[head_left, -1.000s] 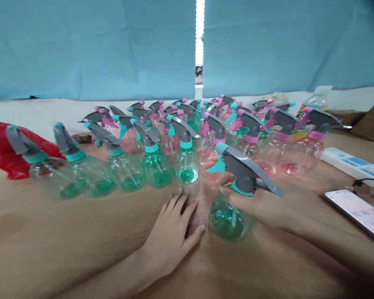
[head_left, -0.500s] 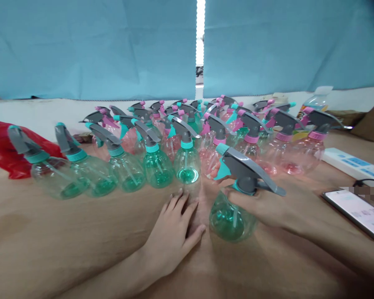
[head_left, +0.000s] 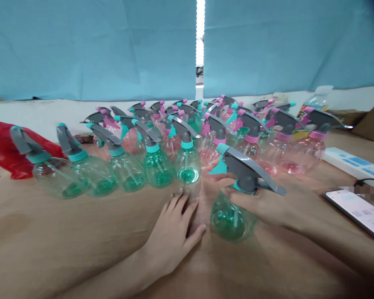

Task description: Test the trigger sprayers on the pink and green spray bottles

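My right hand (head_left: 252,203) is wrapped round the neck of a green spray bottle (head_left: 232,220) with a grey and teal trigger head. Its fingers reach forward near the teal trigger, and the bottle stands upright at the table's front. Flat on the tabletop lies my left hand (head_left: 171,230), fingers spread, holding nothing. Just beyond its fingertips stand a clear-green spray bottle (head_left: 187,164) and a darker green one (head_left: 158,168). More teal-collared bottles, such as one far left (head_left: 57,176), continue that row. Pink spray bottles (head_left: 286,151) fill the right side.
A red plastic bag (head_left: 18,149) lies at the left edge. On the right are a phone (head_left: 358,211), a white box with blue markings (head_left: 352,162), a clear drink bottle (head_left: 316,101) and a cardboard box (head_left: 372,122). A blue curtain (head_left: 112,50) hangs behind.
The fingers of my right hand at the trigger have shifted slightly, and the trigger has moved back a little towards the bottle's neck. My left hand stays where it was.
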A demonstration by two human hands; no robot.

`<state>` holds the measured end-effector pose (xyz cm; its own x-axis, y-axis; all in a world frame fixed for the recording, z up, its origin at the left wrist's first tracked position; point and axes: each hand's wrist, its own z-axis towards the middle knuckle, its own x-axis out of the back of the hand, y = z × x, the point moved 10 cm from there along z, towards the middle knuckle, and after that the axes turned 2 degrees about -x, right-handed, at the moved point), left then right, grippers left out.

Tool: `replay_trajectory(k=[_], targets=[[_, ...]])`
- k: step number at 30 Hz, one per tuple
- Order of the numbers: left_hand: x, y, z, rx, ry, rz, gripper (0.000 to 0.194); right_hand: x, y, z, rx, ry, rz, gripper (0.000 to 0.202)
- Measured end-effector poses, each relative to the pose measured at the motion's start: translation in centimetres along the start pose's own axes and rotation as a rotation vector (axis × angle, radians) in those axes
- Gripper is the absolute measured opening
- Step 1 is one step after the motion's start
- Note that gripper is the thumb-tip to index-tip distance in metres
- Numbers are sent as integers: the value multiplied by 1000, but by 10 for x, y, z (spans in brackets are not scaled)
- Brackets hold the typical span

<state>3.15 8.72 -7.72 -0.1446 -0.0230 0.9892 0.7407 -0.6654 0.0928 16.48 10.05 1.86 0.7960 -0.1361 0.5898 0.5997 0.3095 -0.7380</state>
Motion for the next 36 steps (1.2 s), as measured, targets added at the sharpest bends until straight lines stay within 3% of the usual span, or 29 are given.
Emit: replay_trajectory(k=[6, 11, 19, 25, 36], targets=[[1, 0, 0, -8, 16, -13, 51, -6, 7, 0, -74, -88, 149, 10], [0, 0, 0, -13, 11, -11, 52, -15, 7, -1, -38, -166, 213, 18], [1, 0, 0, -7, 9, -11, 51, -16, 7, 0, -45, -179, 225, 12], [-1, 0, 0, -4, -4, 1, 52, -9, 11, 2, -58, -94, 168, 10], [0, 0, 0, -4, 3, -12, 51, -9, 8, 1, -26, -108, 175, 5]])
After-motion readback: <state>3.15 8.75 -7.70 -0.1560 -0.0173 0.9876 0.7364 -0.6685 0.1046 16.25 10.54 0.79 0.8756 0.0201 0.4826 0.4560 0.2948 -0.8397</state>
